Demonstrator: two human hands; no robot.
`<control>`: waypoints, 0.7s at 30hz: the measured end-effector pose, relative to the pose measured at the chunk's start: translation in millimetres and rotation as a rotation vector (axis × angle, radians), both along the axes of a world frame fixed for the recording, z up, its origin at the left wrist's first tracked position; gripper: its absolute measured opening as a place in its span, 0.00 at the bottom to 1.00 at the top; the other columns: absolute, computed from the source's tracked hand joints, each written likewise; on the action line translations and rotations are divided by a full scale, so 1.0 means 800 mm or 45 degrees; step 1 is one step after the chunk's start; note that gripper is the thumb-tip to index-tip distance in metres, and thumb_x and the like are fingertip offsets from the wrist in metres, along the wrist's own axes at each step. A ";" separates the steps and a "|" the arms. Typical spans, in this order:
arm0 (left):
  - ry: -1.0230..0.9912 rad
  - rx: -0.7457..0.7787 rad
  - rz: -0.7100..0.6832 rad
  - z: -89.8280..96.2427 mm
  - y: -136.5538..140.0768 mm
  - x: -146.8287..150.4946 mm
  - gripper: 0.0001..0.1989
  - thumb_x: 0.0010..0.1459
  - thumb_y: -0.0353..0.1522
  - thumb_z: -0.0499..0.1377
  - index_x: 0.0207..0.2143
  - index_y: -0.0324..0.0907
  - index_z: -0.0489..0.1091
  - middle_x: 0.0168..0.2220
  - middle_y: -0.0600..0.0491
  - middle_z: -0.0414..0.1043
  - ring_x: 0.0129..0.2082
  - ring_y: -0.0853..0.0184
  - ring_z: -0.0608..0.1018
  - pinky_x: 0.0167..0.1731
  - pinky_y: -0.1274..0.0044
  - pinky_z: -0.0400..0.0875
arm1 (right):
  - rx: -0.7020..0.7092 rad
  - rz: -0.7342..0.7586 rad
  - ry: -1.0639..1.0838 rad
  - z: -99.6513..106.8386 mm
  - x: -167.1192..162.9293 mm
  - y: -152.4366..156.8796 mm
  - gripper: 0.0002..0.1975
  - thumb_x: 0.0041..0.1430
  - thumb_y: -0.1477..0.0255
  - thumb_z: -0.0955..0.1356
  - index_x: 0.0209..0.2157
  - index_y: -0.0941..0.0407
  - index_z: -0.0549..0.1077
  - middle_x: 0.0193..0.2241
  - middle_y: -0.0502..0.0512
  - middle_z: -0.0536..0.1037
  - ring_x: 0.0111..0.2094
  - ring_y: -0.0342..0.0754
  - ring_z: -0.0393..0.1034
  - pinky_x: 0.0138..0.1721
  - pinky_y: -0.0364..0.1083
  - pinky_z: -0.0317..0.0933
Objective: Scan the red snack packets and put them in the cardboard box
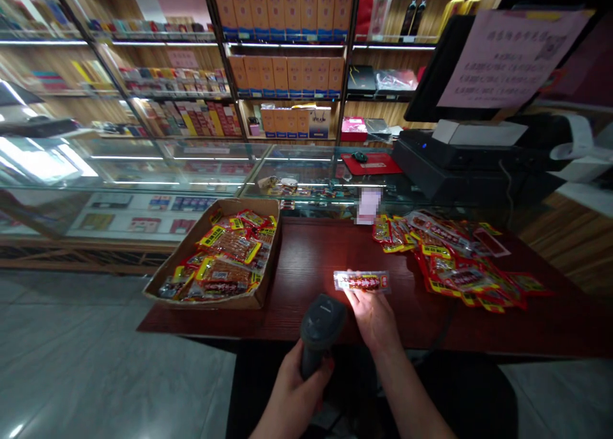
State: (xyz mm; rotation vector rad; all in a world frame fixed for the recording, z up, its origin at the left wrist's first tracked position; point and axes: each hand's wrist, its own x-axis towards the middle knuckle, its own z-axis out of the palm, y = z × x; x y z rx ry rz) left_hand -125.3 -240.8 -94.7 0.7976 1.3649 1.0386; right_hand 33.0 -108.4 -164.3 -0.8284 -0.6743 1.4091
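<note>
My left hand (301, 381) is wrapped round the handle of a dark grey barcode scanner (322, 321), whose head points up and forward over the near edge of the table. A reddish light falls on the wood ahead of it. Just to the right, my right hand (374, 317) pinches a long, narrow snack packet (362, 281) with red-brown contents and white lettering, held level above the table. On the left stands a cardboard box (272, 260) full of similar red and yellow snack packets (230, 242). More snack packets (445, 254) lie in a loose pile on the right.
The dark red wooden table (306, 247) meets a glass display counter (215, 167) behind. A monitor (445, 68) with a paper notice stands at the right, above a black cash drawer unit (460, 164). A red mouse mat (378, 164) lies on the glass. Stocked shelves line the wall.
</note>
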 end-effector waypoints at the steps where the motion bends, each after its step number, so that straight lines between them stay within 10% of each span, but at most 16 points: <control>1: 0.003 0.005 0.016 0.000 0.001 0.000 0.22 0.49 0.48 0.71 0.35 0.40 0.72 0.19 0.64 0.60 0.15 0.76 0.60 0.15 0.82 0.57 | -0.024 0.018 0.063 0.005 -0.006 -0.002 0.13 0.52 0.69 0.74 0.42 0.50 0.82 0.51 0.55 0.85 0.60 0.58 0.75 0.69 0.64 0.61; 12: -0.039 0.061 0.161 -0.017 -0.016 -0.023 0.19 0.52 0.43 0.70 0.37 0.40 0.72 0.20 0.63 0.62 0.15 0.76 0.62 0.15 0.82 0.59 | -0.130 0.012 0.155 0.045 -0.054 0.027 0.13 0.49 0.73 0.77 0.38 0.50 0.76 0.39 0.46 0.84 0.43 0.46 0.81 0.50 0.50 0.77; 21: 0.107 0.103 0.355 -0.011 -0.046 -0.052 0.22 0.55 0.45 0.68 0.44 0.38 0.73 0.18 0.64 0.63 0.13 0.75 0.63 0.17 0.82 0.57 | -0.155 0.504 0.099 0.166 -0.280 0.141 0.08 0.58 0.76 0.72 0.31 0.51 0.68 0.28 0.45 0.79 0.35 0.42 0.79 0.47 0.46 0.76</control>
